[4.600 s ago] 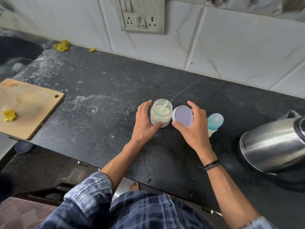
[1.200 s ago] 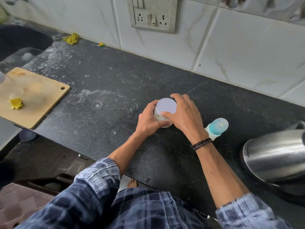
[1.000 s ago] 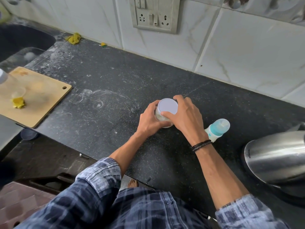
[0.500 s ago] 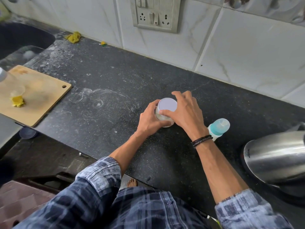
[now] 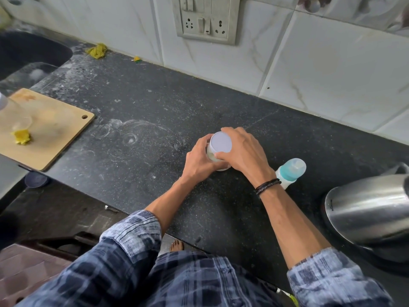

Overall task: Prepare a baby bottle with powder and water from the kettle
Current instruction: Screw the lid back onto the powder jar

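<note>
1. Wooden cutting board (image 5: 51,134) lies at the far left of the worktop with a yellow scrap (image 5: 21,137) on it. Behind it a dark sink (image 5: 33,52) is set into the counter
2. Black speckled stone forms the worktop (image 5: 143,103), dusted with pale smears and ring marks (thickest near the board). A yellow rag (image 5: 96,50) lies against the wall
3. White marbled tiles (image 5: 332,67) back the counter, and a grey switch-and-socket plate (image 5: 205,21) is fixed to them above the middle
4. The left hand (image 5: 198,162) is wrapped round the side of the powder jar (image 5: 211,157), which stands on the worktop near its middle. Pale powder shows through the clear wall
5. A plain pale lid (image 5: 220,142) sits on the jar's mouth. The right hand (image 5: 243,151) grasps its rim, thumb at the near side and fingers over the far side
6. A black cord bracelet (image 5: 267,186) circles the right wrist, and both arms wear rolled blue plaid sleeves
7. The baby bottle (image 5: 291,171) stands just right of that wrist with a teal collar and a clear cap. Its base is partly hidden behind the arm
8. A steel kettle (image 5: 365,209) sits at the right edge. The small dark lettering low on its side is too small to read
</note>
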{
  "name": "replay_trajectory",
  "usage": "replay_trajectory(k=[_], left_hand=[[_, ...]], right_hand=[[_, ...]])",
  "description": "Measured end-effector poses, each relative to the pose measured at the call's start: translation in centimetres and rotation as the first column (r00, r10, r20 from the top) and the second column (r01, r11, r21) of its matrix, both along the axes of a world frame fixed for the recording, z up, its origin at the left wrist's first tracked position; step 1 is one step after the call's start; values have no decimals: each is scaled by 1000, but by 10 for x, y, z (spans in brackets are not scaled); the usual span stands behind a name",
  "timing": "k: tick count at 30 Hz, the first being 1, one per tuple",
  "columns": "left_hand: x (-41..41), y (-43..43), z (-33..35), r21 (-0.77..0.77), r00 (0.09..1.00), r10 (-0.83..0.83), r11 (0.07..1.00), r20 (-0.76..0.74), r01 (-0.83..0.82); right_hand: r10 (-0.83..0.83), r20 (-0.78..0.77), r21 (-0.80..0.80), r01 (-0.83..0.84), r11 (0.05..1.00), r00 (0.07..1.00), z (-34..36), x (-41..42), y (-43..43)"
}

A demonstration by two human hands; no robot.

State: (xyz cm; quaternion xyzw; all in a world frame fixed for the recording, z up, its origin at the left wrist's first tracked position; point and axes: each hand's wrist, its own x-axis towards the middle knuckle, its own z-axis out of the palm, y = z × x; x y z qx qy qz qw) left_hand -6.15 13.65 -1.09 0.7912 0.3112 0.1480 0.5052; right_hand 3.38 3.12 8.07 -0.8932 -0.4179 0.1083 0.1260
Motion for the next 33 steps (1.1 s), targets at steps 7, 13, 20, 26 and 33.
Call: replay_trajectory(k=[7, 13, 20, 26, 33], left_hand=[[-1, 0, 3, 0, 1000, -6, 1000, -6, 6], [-2, 0, 4, -2, 1000, -16, 1000, 1, 16], [-2, 1, 4, 10, 999, -32, 999, 3, 32], [-1, 2, 3, 45, 999, -35, 998, 19, 34], [0, 2, -1, 58, 998, -35, 998, 43, 32]], right_hand=[[42, -25, -24, -42, 999, 999, 0, 3, 2], [58, 25, -46, -57, 997, 998, -2, 8, 6], [199, -17, -105, -200, 974, 980, 0, 23, 9], [190, 24, -76, -188, 979, 982, -4, 24, 11], [115, 29, -34, -114, 993, 993, -10, 18, 14]])
